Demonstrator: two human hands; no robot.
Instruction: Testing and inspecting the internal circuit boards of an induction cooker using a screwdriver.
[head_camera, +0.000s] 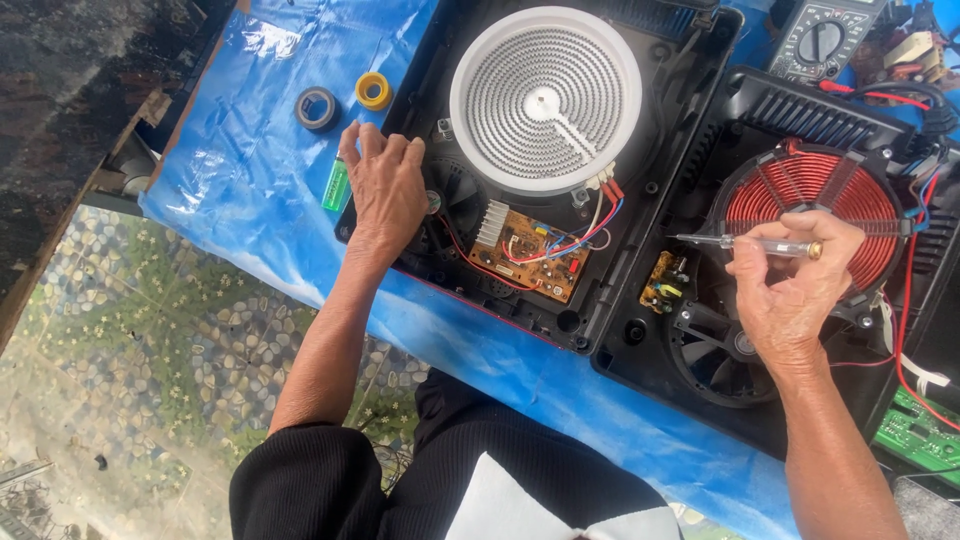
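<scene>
Holding a slim clear-handled screwdriver, the right hand pinches it between thumb and fingers, tip pointing left, over the right opened cooker with its red copper coil; the left hand lies flat, fingers together, on the left opened cooker's near-left corner, beside a brown circuit board; farther off sit the white heating disc, two tape rolls on the blue-covered tabletop, and a multimeter.

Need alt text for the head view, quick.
Right hand holds a clear-handled screwdriver over a red copper coil. Left hand rests on an opened black cooktop with a white round heater, on blue sheet.
</scene>
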